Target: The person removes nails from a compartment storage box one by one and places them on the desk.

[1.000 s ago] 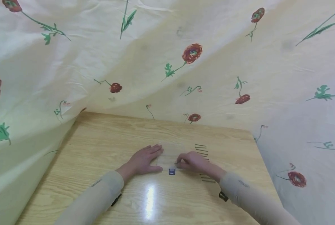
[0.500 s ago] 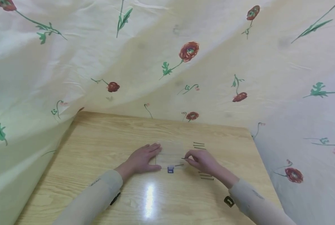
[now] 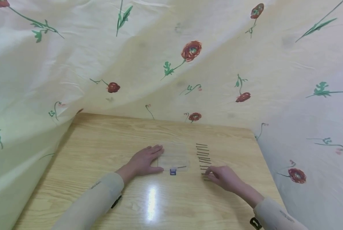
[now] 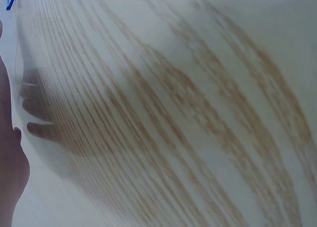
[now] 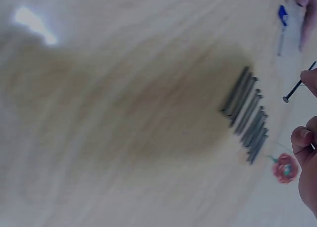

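Observation:
A clear plastic box (image 3: 173, 152) with a blue latch (image 3: 173, 172) lies on the wooden table. One dark nail (image 3: 181, 167) shows at its near right part. My left hand (image 3: 142, 160) rests on the box's left edge with fingers straight and thumb apart; the left wrist view catches only part of that hand (image 4: 11, 162). Right of the box, my right hand (image 3: 224, 179) pinches a nail (image 5: 296, 88) between thumb and finger, its flat head sticking out. The hand is over the near end of a row of nails (image 3: 203, 153) and hides part of it.
The wooden table (image 3: 108, 137) is bounded at the back and sides by a cream cloth (image 3: 148, 64) printed with red flowers. Light glares off the tabletop near the front. A dark strap piece (image 3: 255, 223) shows at my right sleeve.
My right hand has moved from the box's near right part rightward to the near end of the nail row, carrying a nail. The left hand has stayed on the box.

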Motion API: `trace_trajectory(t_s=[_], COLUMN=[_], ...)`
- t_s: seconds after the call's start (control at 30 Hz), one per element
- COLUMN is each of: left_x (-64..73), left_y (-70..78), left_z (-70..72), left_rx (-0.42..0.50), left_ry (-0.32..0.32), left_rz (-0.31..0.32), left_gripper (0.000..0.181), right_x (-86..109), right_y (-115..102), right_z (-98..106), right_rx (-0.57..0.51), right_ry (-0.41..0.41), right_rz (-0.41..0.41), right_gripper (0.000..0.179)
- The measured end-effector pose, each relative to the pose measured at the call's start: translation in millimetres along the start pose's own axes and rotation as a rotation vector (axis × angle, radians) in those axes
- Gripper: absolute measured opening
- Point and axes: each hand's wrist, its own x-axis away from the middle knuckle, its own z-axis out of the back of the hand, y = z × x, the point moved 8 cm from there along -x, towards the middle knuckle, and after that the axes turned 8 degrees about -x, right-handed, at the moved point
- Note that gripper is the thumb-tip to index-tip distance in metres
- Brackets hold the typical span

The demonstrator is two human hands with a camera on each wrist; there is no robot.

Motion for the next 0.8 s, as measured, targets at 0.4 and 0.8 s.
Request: trace_trajectory(t_s=[0.4, 0.8], left_x=[-0.3, -1.2], left_y=[-0.4, -1.6], left_z=[1.1, -2.4], left_rx=[0.015, 0.013], left_ry=[-0.013, -0.017], left_rz=[0.007, 0.007], left_gripper=[0.091, 0.092], right_x=[23.4, 26.2], right_y=[20, 24], right_z=[-22, -25], right_rx=[0.067, 0.094], right_ry=[-0.07, -0.024], right_rz=[0.034, 0.11], right_gripper=[0.011, 0.015])
